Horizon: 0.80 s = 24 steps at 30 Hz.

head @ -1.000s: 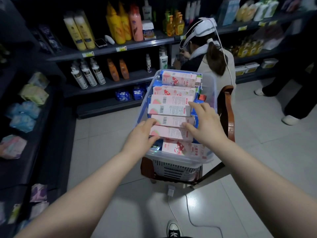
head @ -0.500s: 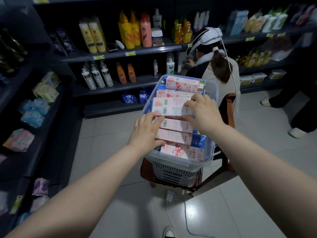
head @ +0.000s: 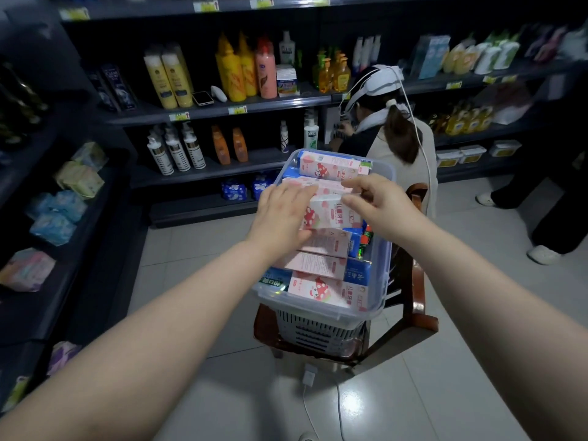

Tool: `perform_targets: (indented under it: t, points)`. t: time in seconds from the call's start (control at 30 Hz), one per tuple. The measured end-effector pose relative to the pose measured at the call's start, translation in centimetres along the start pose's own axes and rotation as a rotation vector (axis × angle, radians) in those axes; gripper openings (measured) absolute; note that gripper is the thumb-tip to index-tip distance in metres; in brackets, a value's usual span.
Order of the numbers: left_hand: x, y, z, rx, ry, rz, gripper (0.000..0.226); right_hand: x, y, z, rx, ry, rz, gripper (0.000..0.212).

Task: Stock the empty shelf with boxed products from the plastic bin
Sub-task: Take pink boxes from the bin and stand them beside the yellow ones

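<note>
Store aisle: dark shelves [head: 222, 109] of bottles and packets line the back and left, above a pale tiled floor [head: 197, 313]. A second person [head: 397, 144] crouches at the back shelves. Centre: a chair [head: 413, 281] carries a basket [head: 315, 329], and on it stands the clear bin [head: 385, 249], filled with pink and blue boxes [head: 321, 265] lying flat in a row. One pink box [head: 331, 214] sits tilted above the row, between both hands. Step in hand, by judgement: taking a box out of the bin; none is yet on a shelf. The next move calls for lifting it over the bin wall and carrying it to the empty shelf, which cannot be identified here. Right hand [head: 378, 202]: thumb and fingers pinch the box's right end. Left hand [head: 283, 214]: fingers lie nearly straight over the left end, thumb hidden; whether it clamps the box cannot be told.
</note>
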<state>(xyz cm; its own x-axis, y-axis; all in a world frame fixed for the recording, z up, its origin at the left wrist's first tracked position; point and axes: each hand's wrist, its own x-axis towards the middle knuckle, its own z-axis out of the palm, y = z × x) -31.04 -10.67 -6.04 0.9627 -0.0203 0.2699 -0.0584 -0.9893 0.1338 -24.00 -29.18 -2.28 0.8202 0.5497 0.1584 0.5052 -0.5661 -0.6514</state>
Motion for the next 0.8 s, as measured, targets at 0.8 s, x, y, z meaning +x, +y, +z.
perform_targets:
  t: [0.8]
  points:
    - [-2.8, -4.8, -2.8, -0.375, 0.033, -0.557, 0.065, 5.6, 2.8, 4.1, -0.488, -0.061, 0.192, 0.049]
